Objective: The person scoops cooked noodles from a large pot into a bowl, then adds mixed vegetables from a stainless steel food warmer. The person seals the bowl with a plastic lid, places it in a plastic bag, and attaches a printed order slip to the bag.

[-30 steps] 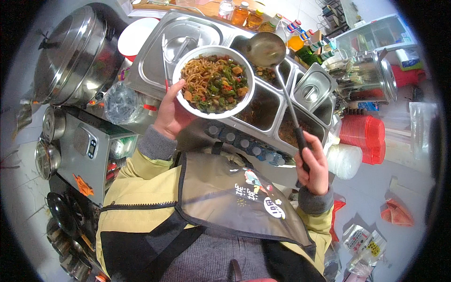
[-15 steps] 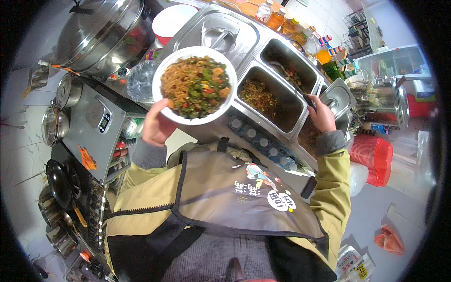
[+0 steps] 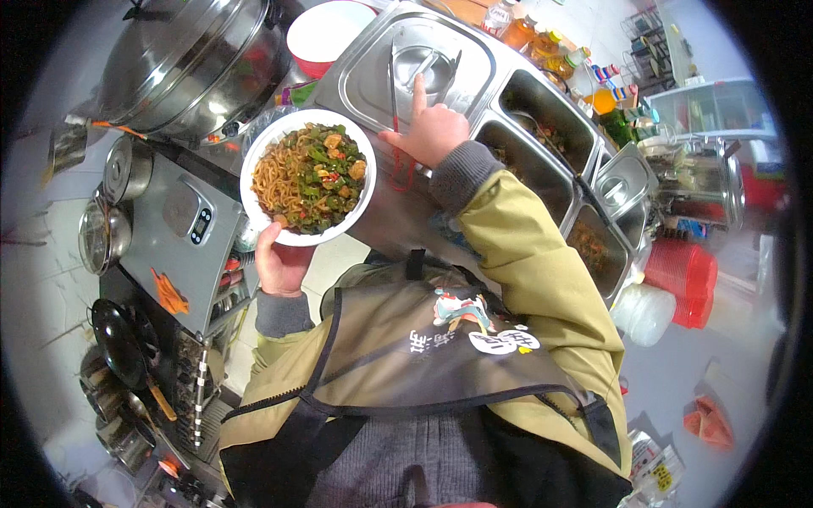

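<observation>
My left hand (image 3: 284,262) grips the near rim of a round white bowl (image 3: 248,182), thumb on top and fingers mostly hidden beneath. Brown noodles (image 3: 279,179) fill its left side, chopped green peppers with red and orange bits (image 3: 326,173) the right. My right hand (image 3: 434,134) is above the steel counter's near edge, its index finger and thumb stretched apart. It reaches over a pair of metal tongs (image 3: 392,80) resting across a steel lid (image 3: 356,89); I cannot tell whether it touches them. A red piece (image 3: 401,169) shows beneath the hand.
Steel food pans (image 3: 550,114) sit right of the lid, one holding a long-handled utensil. Bottles (image 3: 521,32) line the far edge. A white-and-red bowl (image 3: 330,34) and large steel pot (image 3: 186,76) stand far left, a scale (image 3: 174,245) nearer. Stacked red containers (image 3: 682,284) are at right.
My right hand has let go of the dark utensil handle in the pan and moved left to the tongs. The bowl in my left hand has shifted left and nearer to me.
</observation>
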`<state>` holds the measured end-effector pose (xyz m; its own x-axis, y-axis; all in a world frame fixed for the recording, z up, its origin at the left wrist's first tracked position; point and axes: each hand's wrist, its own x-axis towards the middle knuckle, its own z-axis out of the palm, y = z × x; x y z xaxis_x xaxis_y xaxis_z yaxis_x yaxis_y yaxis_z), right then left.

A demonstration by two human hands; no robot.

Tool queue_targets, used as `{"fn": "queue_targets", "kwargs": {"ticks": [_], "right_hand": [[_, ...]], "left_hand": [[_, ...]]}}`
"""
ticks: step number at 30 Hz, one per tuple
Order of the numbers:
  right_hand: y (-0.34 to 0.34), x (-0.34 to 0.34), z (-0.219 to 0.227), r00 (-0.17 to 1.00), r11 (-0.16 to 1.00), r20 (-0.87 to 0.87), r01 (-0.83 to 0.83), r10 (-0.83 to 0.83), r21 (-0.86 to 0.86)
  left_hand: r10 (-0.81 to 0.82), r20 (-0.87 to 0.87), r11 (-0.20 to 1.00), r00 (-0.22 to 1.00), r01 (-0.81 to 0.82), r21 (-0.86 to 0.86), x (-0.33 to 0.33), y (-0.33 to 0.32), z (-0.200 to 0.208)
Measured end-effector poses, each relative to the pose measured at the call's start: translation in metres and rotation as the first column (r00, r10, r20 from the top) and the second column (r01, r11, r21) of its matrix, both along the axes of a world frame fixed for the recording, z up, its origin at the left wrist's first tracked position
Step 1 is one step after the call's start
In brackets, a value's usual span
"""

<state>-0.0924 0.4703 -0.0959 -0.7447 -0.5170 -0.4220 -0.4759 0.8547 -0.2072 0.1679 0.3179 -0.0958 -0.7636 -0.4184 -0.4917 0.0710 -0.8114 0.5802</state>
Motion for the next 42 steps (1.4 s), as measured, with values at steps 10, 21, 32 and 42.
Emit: {"fn": "queue_targets", "kwargs": {"ticks": [10, 21, 32, 42], "right_hand": [[0.124, -0.020, -0.006, 0.984, 0.839, 0.120, 0.174, -0.130, -0.516], [0.305, 0.037, 0.054, 0.999, 0.990, 0.038, 0.040, -0.035, -0.138], [0.277, 0.010, -0.012, 0.984, 0.985, -0.065, -0.161, 0.165, 0.064], [0.324, 0.028, 0.043, 0.993, 0.954, 0.059, 0.113, -0.100, -0.277]], "left_hand": [[-0.089, -0.018, 0.991, 0.996, 0.091, 0.095, -0.014, -0.009, -0.027], [-0.303, 0.043, 0.939, 0.952, 0.291, 0.181, -0.081, 0.025, -0.044], [-0.320, 0.013, 0.933, 0.947, 0.312, 0.177, -0.084, 0.027, -0.053], [-0.207, 0.079, 0.978, 0.975, 0.206, 0.028, -0.075, 0.060, -0.063]]}}
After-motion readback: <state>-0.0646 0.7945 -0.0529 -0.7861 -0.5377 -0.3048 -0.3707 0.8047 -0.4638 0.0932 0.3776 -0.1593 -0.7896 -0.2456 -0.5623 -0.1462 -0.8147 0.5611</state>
